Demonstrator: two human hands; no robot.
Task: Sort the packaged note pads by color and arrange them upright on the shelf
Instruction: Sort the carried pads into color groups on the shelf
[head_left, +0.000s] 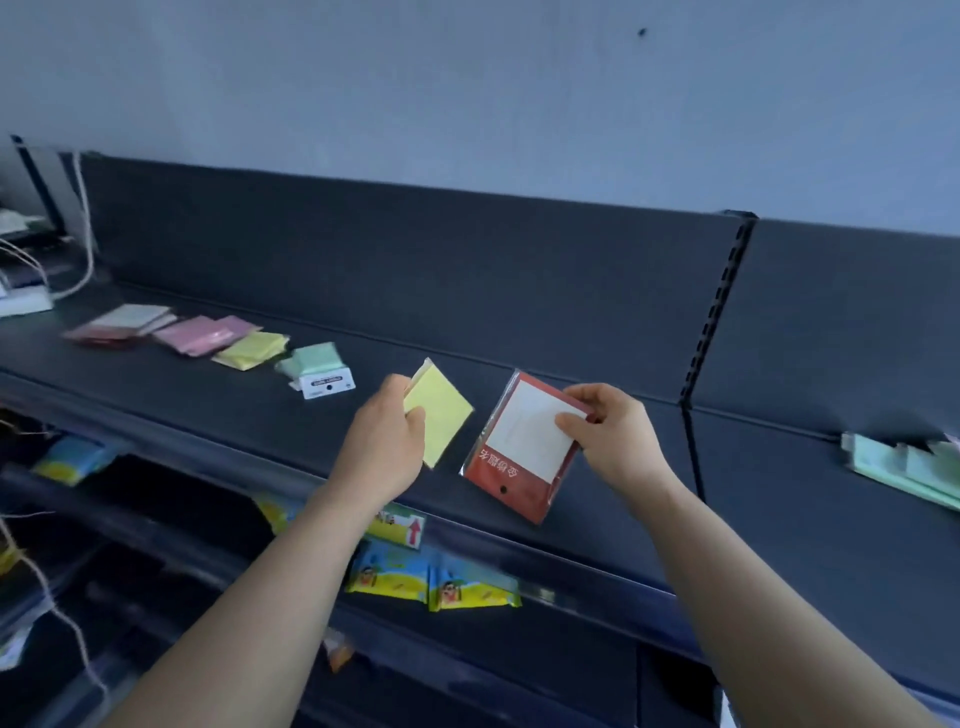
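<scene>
One dark shelf (208, 410) beneath pale grey wall (467, 93)

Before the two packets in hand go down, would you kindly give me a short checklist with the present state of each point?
1. Grip of the left hand on the yellow pad: ok, fingers and thumb pinch its edge.
2. Grip of the right hand on the red packet: ok, pinched at its far end.
3. A matching yellow pile in view: ok.
4. A matching red pile in view: ok, at the far left.
5. Sorted piles upright: not ok; the red, yellow and pink pile lie flat.
6. Red packet right way up: not ok, its print reads upside down from here.
</scene>
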